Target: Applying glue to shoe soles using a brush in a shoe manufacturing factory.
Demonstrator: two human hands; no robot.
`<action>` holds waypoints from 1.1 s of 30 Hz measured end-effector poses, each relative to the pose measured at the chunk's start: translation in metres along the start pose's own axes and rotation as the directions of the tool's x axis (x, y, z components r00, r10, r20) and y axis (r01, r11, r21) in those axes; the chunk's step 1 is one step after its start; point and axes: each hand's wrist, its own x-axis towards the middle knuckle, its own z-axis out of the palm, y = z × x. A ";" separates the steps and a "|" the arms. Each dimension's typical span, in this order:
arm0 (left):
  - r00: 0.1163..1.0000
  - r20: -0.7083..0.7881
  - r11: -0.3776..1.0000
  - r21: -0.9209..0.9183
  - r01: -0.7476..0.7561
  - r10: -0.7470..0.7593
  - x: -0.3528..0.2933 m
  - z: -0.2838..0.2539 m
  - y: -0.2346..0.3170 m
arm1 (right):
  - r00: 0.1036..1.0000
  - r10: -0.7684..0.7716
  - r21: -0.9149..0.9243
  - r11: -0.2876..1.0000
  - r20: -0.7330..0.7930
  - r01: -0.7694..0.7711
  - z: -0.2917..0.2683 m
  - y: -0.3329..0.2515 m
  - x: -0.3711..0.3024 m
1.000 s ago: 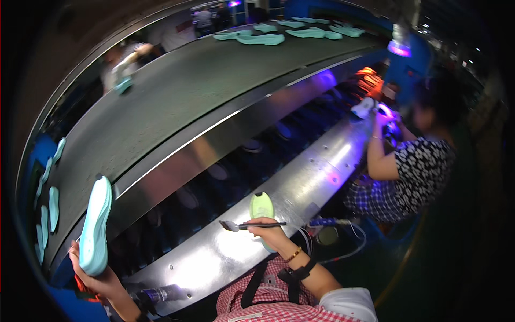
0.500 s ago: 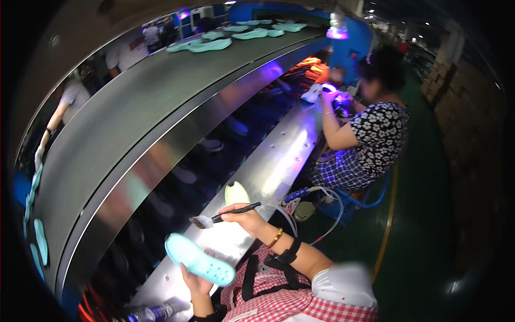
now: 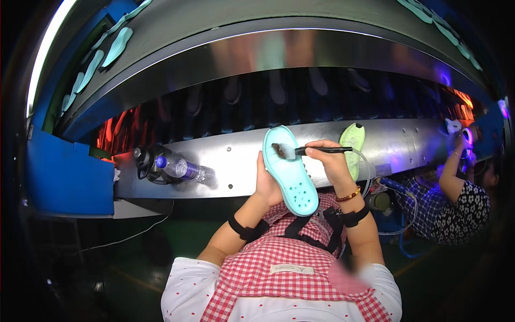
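Observation:
My left hand (image 3: 268, 181) grips a light turquoise shoe sole (image 3: 289, 174) by its left edge, its heel tilted toward me and several small holes near that end. In my right hand (image 3: 333, 163) is a black-handled brush (image 3: 323, 151), held like a pen. Its dark, wet-looking bristles lie over the sole's upper part and seem to touch it. A pale yellow-green sole (image 3: 352, 161) rests on the metal shelf behind my right hand, partly hidden by the hand and handle.
A metal shelf (image 3: 244, 161) runs across before me, holding a clear bottle (image 3: 185, 170) and a dark-lidded bottle (image 3: 150, 165) at left. Beyond is a conveyor belt (image 3: 204, 15) with turquoise soles (image 3: 117, 47). A co-worker (image 3: 458, 201) sits at right near a blue-handled hose tool (image 3: 391, 185).
My view has swung left, bringing the bottles and blue machine in. The brush has moved from beside the turquoise sole onto its upper part.

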 end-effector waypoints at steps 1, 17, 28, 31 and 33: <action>1.000 0.024 1.000 -0.016 -0.010 0.010 -0.002 -0.002 0.000 | 1.000 -0.018 -0.012 1.000 -0.006 0.018 0.004 -0.002 0.003; 0.996 -0.013 0.985 0.154 -0.082 0.085 -0.012 0.007 0.026 | 0.965 0.077 -0.312 0.950 0.251 0.005 0.021 -0.059 -0.037; 0.988 -0.021 0.985 0.076 -0.153 0.155 -0.012 0.040 0.025 | 0.978 -0.060 -0.266 0.957 0.199 0.113 0.029 -0.074 -0.030; 0.968 0.166 0.963 0.166 -0.214 0.187 -0.009 0.038 0.037 | 0.855 -0.197 -0.314 0.871 0.479 0.377 0.032 -0.071 -0.039; 0.924 0.162 0.912 0.172 -0.371 0.345 -0.010 0.039 0.039 | 0.726 -0.251 -0.274 0.808 0.640 0.521 0.029 -0.074 -0.043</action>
